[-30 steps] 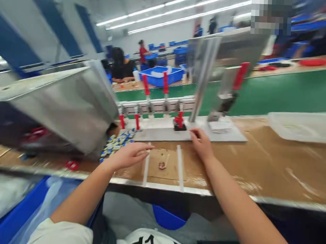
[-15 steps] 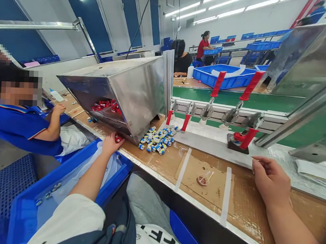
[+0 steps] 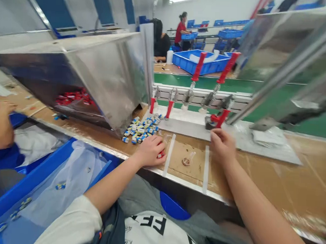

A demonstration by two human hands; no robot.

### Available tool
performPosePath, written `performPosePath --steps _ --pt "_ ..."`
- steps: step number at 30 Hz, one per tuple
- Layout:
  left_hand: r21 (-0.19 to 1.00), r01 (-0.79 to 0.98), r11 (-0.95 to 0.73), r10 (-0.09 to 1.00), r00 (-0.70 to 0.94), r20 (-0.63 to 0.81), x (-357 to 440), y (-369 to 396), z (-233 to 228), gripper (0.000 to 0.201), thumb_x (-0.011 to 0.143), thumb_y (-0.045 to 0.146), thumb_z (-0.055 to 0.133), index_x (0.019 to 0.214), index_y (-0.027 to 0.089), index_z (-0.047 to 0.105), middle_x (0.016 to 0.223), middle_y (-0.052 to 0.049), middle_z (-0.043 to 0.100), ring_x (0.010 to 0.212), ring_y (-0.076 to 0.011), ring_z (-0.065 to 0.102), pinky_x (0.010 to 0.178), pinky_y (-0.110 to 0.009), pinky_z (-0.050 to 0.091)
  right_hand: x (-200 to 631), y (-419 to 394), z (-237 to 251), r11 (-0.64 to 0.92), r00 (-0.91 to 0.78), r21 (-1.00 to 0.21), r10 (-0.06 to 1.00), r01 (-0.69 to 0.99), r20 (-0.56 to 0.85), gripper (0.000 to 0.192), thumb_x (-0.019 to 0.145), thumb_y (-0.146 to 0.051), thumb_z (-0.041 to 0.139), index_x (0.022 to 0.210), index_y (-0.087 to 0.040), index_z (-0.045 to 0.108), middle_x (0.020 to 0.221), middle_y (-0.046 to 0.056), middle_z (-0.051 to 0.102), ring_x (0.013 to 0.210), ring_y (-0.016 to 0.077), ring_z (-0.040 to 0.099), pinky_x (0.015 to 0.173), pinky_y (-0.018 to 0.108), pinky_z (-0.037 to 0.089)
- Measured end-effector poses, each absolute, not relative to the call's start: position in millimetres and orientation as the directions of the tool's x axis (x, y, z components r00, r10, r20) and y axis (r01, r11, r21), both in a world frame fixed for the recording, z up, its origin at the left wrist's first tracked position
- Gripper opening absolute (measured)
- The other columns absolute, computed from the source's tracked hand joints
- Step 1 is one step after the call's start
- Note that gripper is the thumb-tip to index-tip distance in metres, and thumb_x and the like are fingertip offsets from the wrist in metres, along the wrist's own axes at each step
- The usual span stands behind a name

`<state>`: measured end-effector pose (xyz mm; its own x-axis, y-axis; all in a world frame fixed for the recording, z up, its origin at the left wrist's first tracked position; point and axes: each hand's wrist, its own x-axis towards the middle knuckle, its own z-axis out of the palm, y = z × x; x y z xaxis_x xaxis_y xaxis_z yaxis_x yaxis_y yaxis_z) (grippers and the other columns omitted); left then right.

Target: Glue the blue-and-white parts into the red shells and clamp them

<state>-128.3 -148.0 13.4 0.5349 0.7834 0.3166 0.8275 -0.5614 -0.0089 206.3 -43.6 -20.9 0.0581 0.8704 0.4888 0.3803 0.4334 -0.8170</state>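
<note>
blue-and-white small parts (image 3: 142, 130), red clamp handles (image 3: 198, 66), green conveyor belt (image 3: 181, 80).

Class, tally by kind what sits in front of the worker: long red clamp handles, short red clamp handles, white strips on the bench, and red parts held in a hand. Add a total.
Long red plastic clamp handles: 2
Short red plastic clamp handles: 3
Flat white strips on the brown bench: 2
Small red part in the left hand: 1
Total: 8

The left hand (image 3: 150, 150) has come from the hopper's (image 3: 105, 72) foot to the bench centre (closed on a small red piece (image 3: 159, 155)).
</note>
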Motion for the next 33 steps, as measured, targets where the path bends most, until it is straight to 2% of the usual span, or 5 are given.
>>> performPosePath --steps 8,13,17,25,33 --pt "0.031 0.847 -0.531 0.785 0.478 0.394 -90 -80 10 0.018 0.094 0.037 0.064 0.098 0.02 0.066 0.14 -0.018 0.061 0.133 -0.0378 0.054 0.111 -0.054 0.039 173 -60 -10 0.595 -0.465 -0.718 0.783 0.362 0.415 0.044 0.097 -0.051 0.052 0.065 -0.021 0.047 0.062 -0.003 0.047 0.061 0.013 0.041 0.063 0.028 0.031" --pt "0.607 0.678 -0.415 0.908 0.261 0.329 -53 -63 22 0.031 0.094 0.04 0.068 0.117 0.022 0.057 0.089 -0.002 0.068 0.082 -0.02 0.063 0.082 -0.035 0.049 183 -68 -7 0.729 -0.755 -0.585 0.593 0.357 0.279 0.045 0.097 -0.046 0.053 0.063 -0.021 0.036 0.06 -0.004 0.042 0.059 0.0118 0.035 0.063 0.03 0.023" --pt "0.858 0.435 -0.274 0.951 0.258 0.173 -12 -38 11 0.039 0.084 0.033 0.078 0.114 0.021 0.056 0.09 0.002 0.066 0.076 -0.0137 0.06 0.077 -0.028 0.048 183 -69 -7 0.726 -0.767 -0.551 0.603 0.412 0.222 0.041 0.095 -0.04 0.055 0.063 -0.021 0.037 0.059 -0.003 0.044 0.058 0.0117 0.035 0.063 0.031 0.022" --pt "0.811 0.442 -0.384 0.884 0.43 0.184 -10 -27 -17 0.042 0.082 0.023 0.075 0.123 0.019 0.068 0.121 -0.006 0.073 0.11 -0.0233 0.067 0.103 -0.038 0.05 181 -73 -8 0.756 -0.747 -0.531 0.592 0.383 0.304 0.031 0.084 -0.023 0.056 0.06 -0.021 0.037 0.056 -0.003 0.042 0.058 0.0118 0.035 0.062 0.031 0.023" --pt "0.844 0.395 -0.362 0.886 0.428 0.179 -9 -26 -13 0.029 0.082 0.03 0.076 0.109 0.02 0.072 0.103 -0.002 0.076 0.095 -0.0216 0.068 0.092 -0.034 0.051 179 -76 -4 0.682 -0.764 -0.677 0.585 0.279 0.274 0.037 0.084 -0.021 0.055 0.058 -0.022 0.027 0.054 -0.006 0.031 0.053 0.0097 0.027 0.057 0.031 0.021"
